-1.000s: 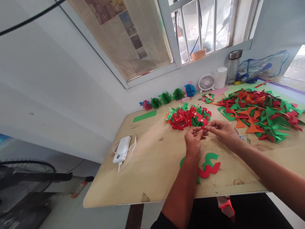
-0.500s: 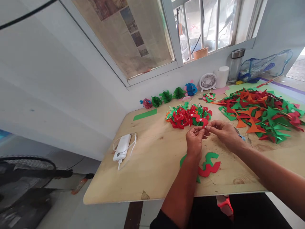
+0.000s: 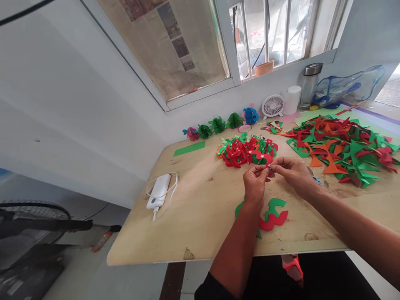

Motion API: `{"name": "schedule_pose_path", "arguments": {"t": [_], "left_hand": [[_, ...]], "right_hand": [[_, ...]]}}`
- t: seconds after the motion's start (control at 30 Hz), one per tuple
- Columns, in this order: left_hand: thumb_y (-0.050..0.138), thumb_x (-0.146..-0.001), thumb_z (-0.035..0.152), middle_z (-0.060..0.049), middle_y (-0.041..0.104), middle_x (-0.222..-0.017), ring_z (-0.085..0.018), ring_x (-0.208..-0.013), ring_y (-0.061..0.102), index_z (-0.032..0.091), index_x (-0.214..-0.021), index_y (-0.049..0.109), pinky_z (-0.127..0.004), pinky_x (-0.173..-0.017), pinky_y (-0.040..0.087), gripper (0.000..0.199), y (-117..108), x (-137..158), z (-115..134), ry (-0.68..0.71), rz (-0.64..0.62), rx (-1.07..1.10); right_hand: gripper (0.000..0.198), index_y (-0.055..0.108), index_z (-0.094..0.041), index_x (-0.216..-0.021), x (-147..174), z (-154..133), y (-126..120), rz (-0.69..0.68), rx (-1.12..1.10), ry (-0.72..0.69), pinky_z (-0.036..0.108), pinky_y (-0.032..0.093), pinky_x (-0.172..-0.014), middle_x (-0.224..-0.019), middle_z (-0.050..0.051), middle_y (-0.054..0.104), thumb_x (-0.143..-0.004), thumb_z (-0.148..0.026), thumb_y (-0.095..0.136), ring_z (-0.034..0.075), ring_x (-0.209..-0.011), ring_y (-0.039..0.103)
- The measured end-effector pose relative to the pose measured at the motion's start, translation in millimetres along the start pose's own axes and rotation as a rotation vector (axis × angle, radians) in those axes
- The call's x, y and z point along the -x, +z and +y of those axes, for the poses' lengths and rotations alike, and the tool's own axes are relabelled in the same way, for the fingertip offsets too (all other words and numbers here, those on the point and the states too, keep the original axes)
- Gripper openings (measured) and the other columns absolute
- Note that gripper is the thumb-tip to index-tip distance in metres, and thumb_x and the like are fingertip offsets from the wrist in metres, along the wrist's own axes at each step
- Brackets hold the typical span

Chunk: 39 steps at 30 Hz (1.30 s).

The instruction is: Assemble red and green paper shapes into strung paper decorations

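Observation:
My left hand (image 3: 255, 182) pinches the near end of a wavy red paper cut-out (image 3: 265, 158) dotted with white squares. Fingertips of my right hand (image 3: 293, 174) meet it there, closed at a small white spot on the same piece. Just beyond my fingers lies a heap of red, green and orange cut-outs (image 3: 236, 152), many with white squares. Below the hands, a loose green cut-out (image 3: 275, 205) and a plain red one (image 3: 272, 221) rest on the wooden table (image 3: 200, 212). My left forearm partly covers more green paper.
A large pile of paper scraps (image 3: 331, 146) spreads over the right side. Along the wall stand several folded paper ornaments (image 3: 218, 124), a small white fan (image 3: 273, 106), a white cylinder (image 3: 292, 100) and a glass bottle (image 3: 310, 86). A white power bank (image 3: 158, 191) with its cable lies left.
The view has shifted very slightly. Both hands stay at the same place, still pinching the red cut-out.

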<state>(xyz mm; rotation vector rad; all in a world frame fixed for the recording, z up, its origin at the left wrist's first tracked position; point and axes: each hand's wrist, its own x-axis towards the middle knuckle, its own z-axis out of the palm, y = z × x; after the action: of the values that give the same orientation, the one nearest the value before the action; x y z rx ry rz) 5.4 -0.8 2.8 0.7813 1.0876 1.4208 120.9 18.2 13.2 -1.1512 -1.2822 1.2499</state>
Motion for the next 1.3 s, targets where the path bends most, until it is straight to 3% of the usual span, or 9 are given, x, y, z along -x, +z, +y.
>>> {"name": "schedule_pose_path", "arguments": {"t": [0.53, 1.3], "left_hand": [[0.073, -0.061, 0.029, -0.001, 0.062, -0.054, -0.016, -0.06, 0.065, 0.014, -0.067, 0.064, -0.025, -0.059, 0.044, 0.019, 2.0, 0.9, 2.3, 0.016, 0.0, 0.041], [0.07, -0.063, 0.029, -0.005, 0.067, -0.057, -0.016, -0.055, 0.065, 0.013, -0.066, 0.064, -0.026, -0.058, 0.044, 0.017, 0.2, 1.0, 5.3, 0.026, -0.018, -0.047]], "right_hand": [[0.037, 0.064, -0.017, -0.066, 1.4, -1.2, 1.2, -0.009, -0.038, -0.024, 0.029, 0.046, -0.061, -0.062, 0.002, 0.063, -0.059, -0.053, 0.074, 0.015, -0.061, 0.057], [0.035, 0.064, -0.02, -0.066, -2.5, -0.2, -3.9, -0.036, 0.082, -0.037, 0.029, 0.045, -0.059, -0.062, 0.003, 0.065, -0.062, -0.054, 0.07, 0.015, -0.06, 0.058]]}}
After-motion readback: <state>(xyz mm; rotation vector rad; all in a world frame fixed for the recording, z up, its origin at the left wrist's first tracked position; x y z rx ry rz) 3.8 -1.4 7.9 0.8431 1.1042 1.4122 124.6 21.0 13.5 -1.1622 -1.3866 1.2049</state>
